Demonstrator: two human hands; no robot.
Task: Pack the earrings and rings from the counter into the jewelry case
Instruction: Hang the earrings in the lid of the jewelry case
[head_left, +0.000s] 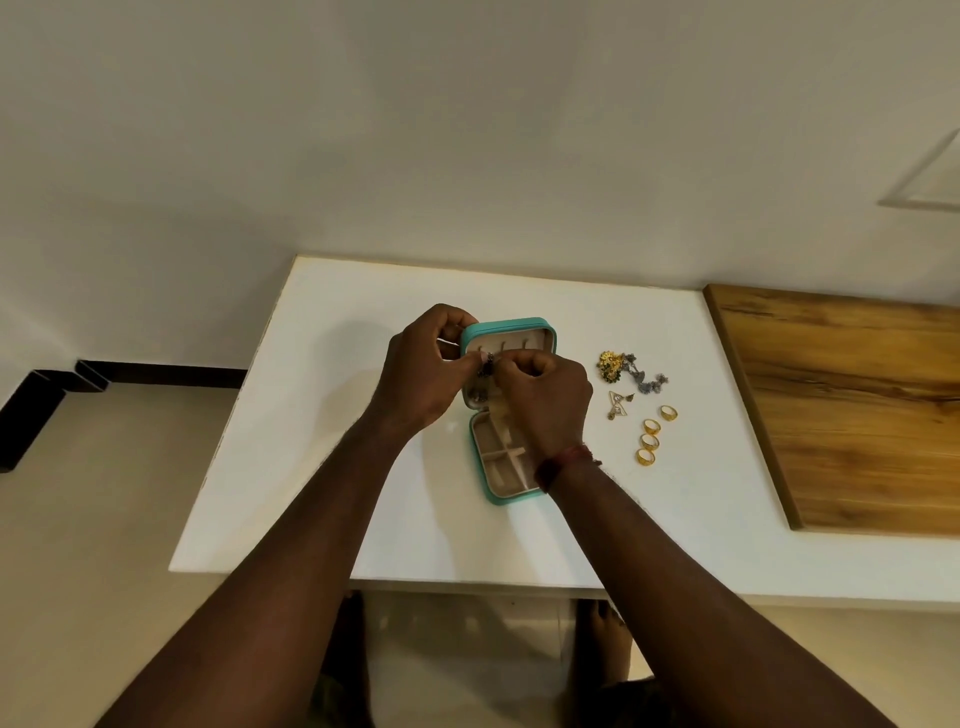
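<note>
A teal jewelry case (511, 326) lies open on the white counter (322, 415), its lid propped up at the back and its beige divided tray (501, 457) toward me. My left hand (421, 374) and my right hand (540, 395) meet over the lid's inside, both pinching a small dark earring (487, 368) against the lid panel. To the right of the case lie a gold earring cluster (610, 364), silver earrings (649, 382), a small triangular earring (618, 404) and several gold rings (652, 434).
A wooden board (852, 405) covers the counter's right part. The white wall rises behind the counter. The counter's front edge runs just ahead of my bare feet (605, 644). A dark baseboard (156, 374) runs along the floor at left.
</note>
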